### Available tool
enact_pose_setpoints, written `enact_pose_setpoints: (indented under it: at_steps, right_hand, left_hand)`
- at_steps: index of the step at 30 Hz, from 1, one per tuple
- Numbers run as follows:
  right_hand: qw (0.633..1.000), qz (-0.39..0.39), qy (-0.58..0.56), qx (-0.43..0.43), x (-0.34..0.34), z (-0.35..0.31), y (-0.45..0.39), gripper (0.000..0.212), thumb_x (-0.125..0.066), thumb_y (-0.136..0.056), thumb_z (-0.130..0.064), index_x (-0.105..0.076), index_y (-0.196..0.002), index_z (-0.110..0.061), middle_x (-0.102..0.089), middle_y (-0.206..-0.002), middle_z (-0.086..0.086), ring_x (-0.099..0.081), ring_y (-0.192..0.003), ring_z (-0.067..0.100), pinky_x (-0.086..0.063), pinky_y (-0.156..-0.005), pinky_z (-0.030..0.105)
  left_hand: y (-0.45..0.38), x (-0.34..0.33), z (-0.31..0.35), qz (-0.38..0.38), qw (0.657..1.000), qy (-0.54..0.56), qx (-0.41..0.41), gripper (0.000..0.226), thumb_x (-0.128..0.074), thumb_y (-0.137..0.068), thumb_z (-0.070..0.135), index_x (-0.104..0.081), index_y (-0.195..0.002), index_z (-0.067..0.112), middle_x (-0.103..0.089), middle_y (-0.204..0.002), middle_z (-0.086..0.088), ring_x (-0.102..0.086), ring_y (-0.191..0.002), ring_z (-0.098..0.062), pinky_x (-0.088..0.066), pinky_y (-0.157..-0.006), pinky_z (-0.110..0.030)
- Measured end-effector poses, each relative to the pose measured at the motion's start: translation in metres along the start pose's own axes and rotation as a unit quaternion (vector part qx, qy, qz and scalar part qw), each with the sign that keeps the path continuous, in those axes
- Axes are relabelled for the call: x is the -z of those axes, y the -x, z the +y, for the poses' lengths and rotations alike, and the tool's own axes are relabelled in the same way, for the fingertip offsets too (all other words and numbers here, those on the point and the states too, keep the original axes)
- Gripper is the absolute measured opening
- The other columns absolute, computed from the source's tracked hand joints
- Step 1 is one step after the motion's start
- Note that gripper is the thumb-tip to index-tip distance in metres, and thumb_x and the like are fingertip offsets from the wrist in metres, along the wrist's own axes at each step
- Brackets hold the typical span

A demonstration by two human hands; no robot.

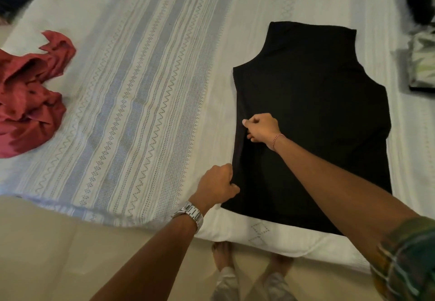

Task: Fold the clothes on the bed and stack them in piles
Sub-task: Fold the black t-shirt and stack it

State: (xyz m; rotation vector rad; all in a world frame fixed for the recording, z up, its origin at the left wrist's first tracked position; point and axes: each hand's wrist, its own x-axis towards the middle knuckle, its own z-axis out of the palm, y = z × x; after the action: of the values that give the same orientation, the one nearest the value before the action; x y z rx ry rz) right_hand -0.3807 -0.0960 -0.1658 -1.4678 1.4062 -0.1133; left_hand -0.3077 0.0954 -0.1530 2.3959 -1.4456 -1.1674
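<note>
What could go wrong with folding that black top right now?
The sleeveless black top lies with its hem right at the near edge of the white patterned bedspread, so a hard pull might drag it off. Both the left hand and the right hand have a grip on the same side edge, so the fold could come out crooked or bunch up there.

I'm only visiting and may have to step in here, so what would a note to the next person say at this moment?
Left hand: grips the black top at its left edge, near the hem.
Right hand: pinches the same edge higher up.
Black top: spread flat on the bed, not yet folded.
Red garment: crumpled at the bed's left side, untouched.
Folded patterned piece: at the right edge, apparently done.
Left: fold the black top, likely left side inward first, then the red garment, then stack.
</note>
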Motion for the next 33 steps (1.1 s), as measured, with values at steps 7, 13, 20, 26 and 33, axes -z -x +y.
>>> enact_pose_setpoints:
  at_steps: [7,13,20,26,33]
  right_hand:
    - [0.997,0.030,-0.065,-0.003,0.054,0.042,0.002,0.018,-0.068,-0.098,-0.027,-0.071,-0.089,-0.012,-0.072,-0.087,0.007,-0.072,-0.069,0.013,-0.053,-0.053,0.018]
    - [0.999,0.031,-0.032,-0.014,0.089,0.069,-0.001,0.014,-0.067,-0.098,-0.028,-0.070,-0.092,-0.016,-0.071,-0.088,0.004,-0.072,-0.072,0.011,-0.054,-0.054,0.020]
    - [0.998,0.059,0.038,-0.001,0.113,0.099,-0.011,0.014,-0.068,-0.097,-0.029,-0.070,-0.098,-0.016,-0.071,-0.085,0.002,-0.072,-0.070,0.011,-0.063,-0.075,0.033]
    - [0.995,0.052,0.086,0.016,0.126,0.112,-0.014,0.016,-0.068,-0.097,-0.032,-0.068,-0.086,-0.021,-0.073,-0.075,0.001,-0.072,-0.063,0.009,-0.063,-0.075,0.033]
    - [0.989,0.062,0.130,0.036,0.136,0.125,-0.013,0.021,-0.068,-0.097,-0.036,-0.067,-0.082,-0.021,-0.071,-0.070,-0.001,-0.071,-0.064,0.011,-0.063,-0.075,0.037]
  left_hand:
    - [0.001,-0.023,0.072,-0.017,0.998,-0.058,-0.021,0.028,-0.074,-0.084,0.024,-0.048,-0.086,0.014,-0.058,-0.088,-0.007,-0.054,-0.074,-0.022,-0.040,-0.062,-0.032]
    - [-0.005,-0.051,0.119,-0.048,0.997,-0.062,-0.009,0.033,-0.079,-0.083,0.024,-0.048,-0.089,0.014,-0.056,-0.093,-0.007,-0.059,-0.081,-0.025,-0.045,-0.067,-0.034]
    - [-0.013,-0.079,0.154,-0.069,0.997,-0.009,0.020,0.035,-0.082,-0.082,0.024,-0.050,-0.092,0.016,-0.058,-0.093,-0.006,-0.062,-0.078,-0.023,-0.058,-0.076,-0.035]
    - [-0.018,-0.093,0.167,-0.105,0.993,-0.027,0.035,0.035,-0.083,-0.083,0.027,-0.054,-0.098,0.014,-0.062,-0.095,-0.007,-0.066,-0.081,-0.024,-0.059,-0.080,-0.037]
    - [-0.022,-0.107,0.168,-0.121,0.991,-0.025,0.049,0.035,-0.086,-0.079,0.029,-0.055,-0.089,0.016,-0.067,-0.091,-0.008,-0.071,-0.081,-0.025,-0.062,-0.080,-0.040]
